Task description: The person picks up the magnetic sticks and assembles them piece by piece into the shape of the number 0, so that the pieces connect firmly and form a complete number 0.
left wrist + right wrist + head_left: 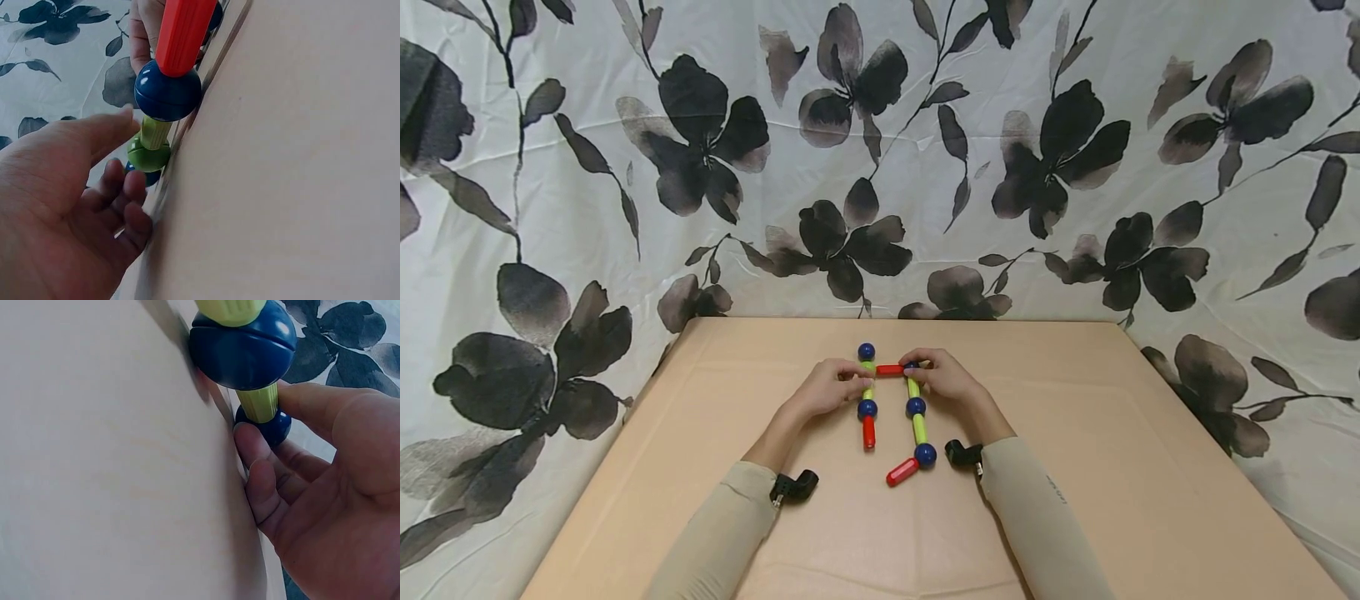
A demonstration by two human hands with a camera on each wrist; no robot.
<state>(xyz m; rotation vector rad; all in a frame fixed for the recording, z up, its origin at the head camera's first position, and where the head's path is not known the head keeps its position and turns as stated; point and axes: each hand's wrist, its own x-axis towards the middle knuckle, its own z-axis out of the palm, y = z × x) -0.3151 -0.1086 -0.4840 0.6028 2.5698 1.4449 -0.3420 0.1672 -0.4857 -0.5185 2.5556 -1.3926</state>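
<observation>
A toy figure of rods and balls lies on the table, shaped like two columns joined by a red rod (pixel 890 370). My left hand (pixel 832 388) holds the green ball (pixel 149 156) in the left column, thumb and fingers on either side. Above that ball is a blue ball (pixel 866 352); below are another blue ball (pixel 867 408) and a red rod (pixel 868 433). My right hand (pixel 953 382) pinches the top blue ball (pixel 275 429) of the right column, partly hidden by fingers. Yellow-green rods (pixel 919 428) run down from it through a blue ball (pixel 915 406).
At the right column's lower end, a blue ball (pixel 925 455) carries a slanted red rod (pixel 902 472). The light brown tabletop (pixel 700 400) spreads around both arms. Behind it hangs a white cloth (pixel 940 250) with dark flowers. Black wrist cameras (pixel 795 486) sit at both cuffs.
</observation>
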